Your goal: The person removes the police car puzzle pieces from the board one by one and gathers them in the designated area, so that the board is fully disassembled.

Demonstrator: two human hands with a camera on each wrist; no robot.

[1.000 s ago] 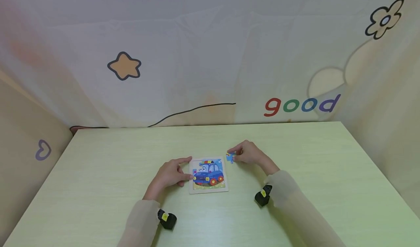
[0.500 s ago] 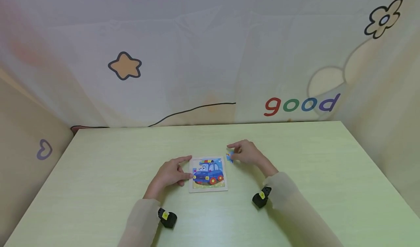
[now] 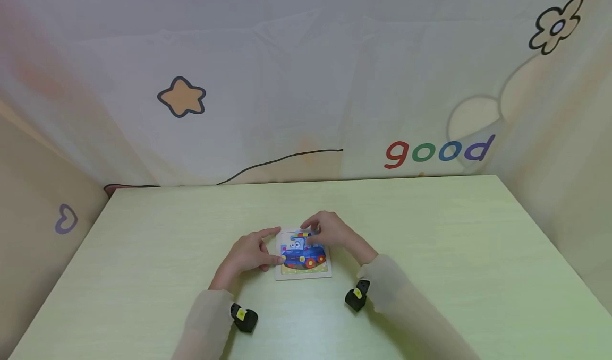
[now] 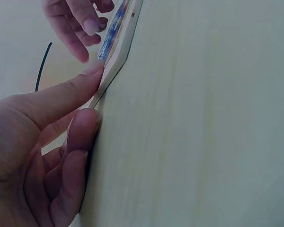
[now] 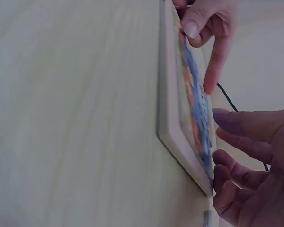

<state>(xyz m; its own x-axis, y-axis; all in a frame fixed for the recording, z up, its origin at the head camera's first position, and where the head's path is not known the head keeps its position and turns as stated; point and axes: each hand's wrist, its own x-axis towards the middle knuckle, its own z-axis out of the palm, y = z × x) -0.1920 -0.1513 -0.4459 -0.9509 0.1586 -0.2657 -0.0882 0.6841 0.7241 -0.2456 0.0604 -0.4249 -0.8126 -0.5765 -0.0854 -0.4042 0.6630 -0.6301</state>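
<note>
A small square jigsaw puzzle point(image 3: 303, 277) with a pale frame and a blue cartoon car lies mid-table. My left hand point(image 3: 245, 251) rests at its left edge, index finger straight to the upper left corner and thumb on the border. My right hand point(image 3: 331, 229) hovers over the upper right part of the picture, covering some of it. In the right wrist view, this hand's fingertips point(image 5: 220, 116) are close to the picture, with nothing visible between thumb and fingers. A small bluish puzzle piece point(image 5: 208, 218) lies just beyond the frame there; in the head view the right hand hides it.
The pale wood-patterned table point(image 3: 430, 232) stretches around the puzzle on all sides. A printed cloth point(image 3: 268, 100) hangs behind its far edge and along both sides. Each wrist wears a black camera, such as the left camera point(image 3: 245, 320).
My right hand has left the loose puzzle piece and moved left over the puzzle's upper right part. My left hand has stayed at the frame's left edge.
</note>
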